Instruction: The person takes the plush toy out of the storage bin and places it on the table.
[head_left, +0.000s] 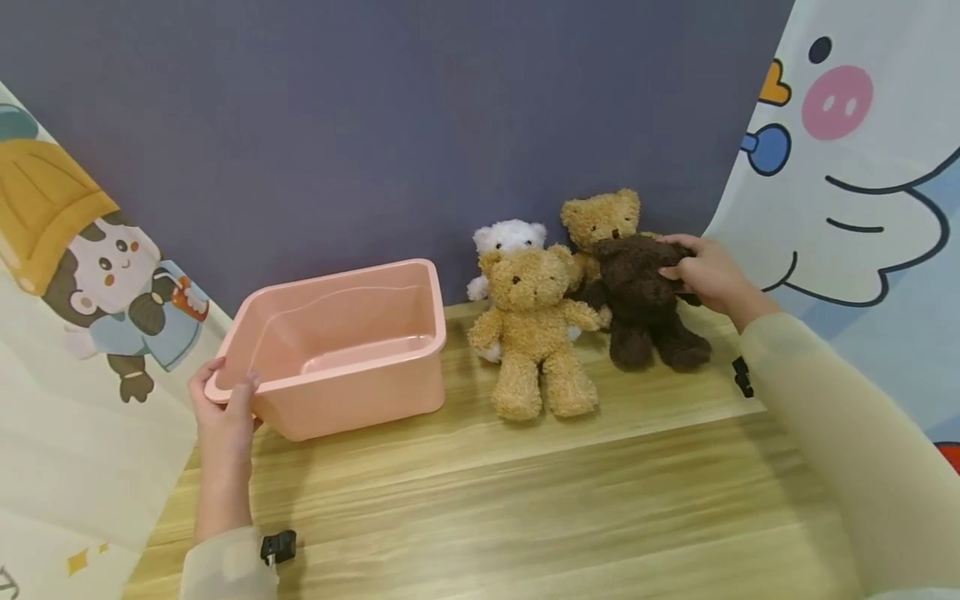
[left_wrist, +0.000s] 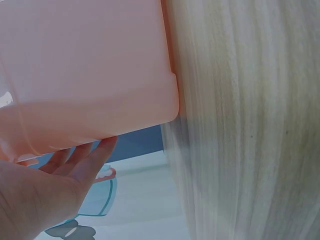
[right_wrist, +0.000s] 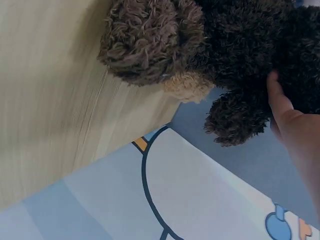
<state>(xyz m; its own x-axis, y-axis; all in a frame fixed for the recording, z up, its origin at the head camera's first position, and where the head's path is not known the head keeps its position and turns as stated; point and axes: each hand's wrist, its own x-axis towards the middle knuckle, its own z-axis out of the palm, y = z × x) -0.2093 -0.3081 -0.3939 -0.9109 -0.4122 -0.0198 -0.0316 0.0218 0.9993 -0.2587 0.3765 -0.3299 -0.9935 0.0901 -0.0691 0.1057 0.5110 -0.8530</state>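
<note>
A pink plastic bin [head_left: 360,392] stands on the left of the wooden table. At its near left corner my left hand [head_left: 223,417] grips the rim, thumb over the edge; the left wrist view shows fingers against the bin's outer wall [left_wrist: 100,65]. My right hand [head_left: 708,275] holds a dark brown teddy bear [head_left: 637,292] by the side of its head. In the right wrist view the thumb sinks into the bear's dark fur [right_wrist: 245,45]. Beside it sits a tan teddy bear [head_left: 532,325], with a white plush bear [head_left: 510,237] and another tan bear [head_left: 600,215] behind.
The wooden table [head_left: 480,517] runs up to a dark grey-blue panel [head_left: 375,125] at the back. Cartoon-printed cloths hang at the left [head_left: 90,333] and right [head_left: 862,225].
</note>
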